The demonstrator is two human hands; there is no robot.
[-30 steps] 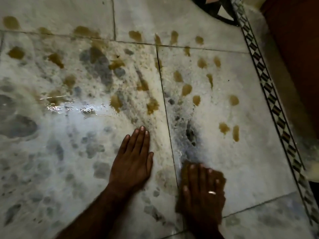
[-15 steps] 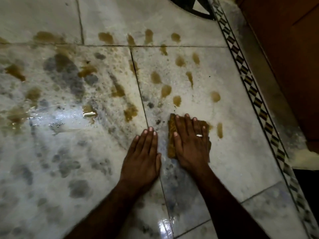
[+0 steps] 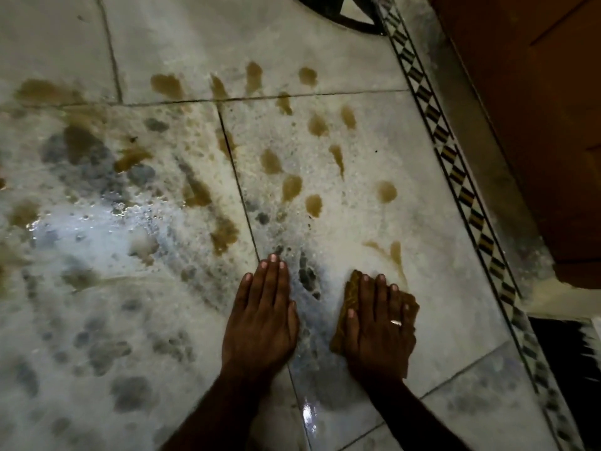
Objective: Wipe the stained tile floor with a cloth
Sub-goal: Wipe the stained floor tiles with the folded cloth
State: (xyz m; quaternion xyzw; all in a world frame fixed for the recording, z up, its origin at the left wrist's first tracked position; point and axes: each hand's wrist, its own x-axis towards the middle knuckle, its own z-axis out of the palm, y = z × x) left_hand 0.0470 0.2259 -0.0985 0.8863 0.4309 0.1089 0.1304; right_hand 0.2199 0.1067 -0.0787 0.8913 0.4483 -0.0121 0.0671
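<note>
I find the right hand [image 3: 379,323] flat on the cloth [image 3: 348,289], fingers straight, pinching nothing. The nearest stain [image 3: 395,253] lies just ahead of it. The left hand [image 3: 261,317] lies flat and empty on the tile floor [image 3: 455,320].

The pale wet marble floor tiles [image 3: 357,43] carry a bright glare [image 3: 65,229] at left. A black-and-white diamond border strip [image 3: 454,170] runs along the right, near reddish-brown wooden panelling [image 3: 536,109].

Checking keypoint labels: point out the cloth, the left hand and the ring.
cloth [image 3: 352,288]: head view, on its exposed brown far-left corner.
left hand [image 3: 261,323]: head view, on the back of the hand.
ring [image 3: 395,322]: head view, on the bright band itself.
</note>
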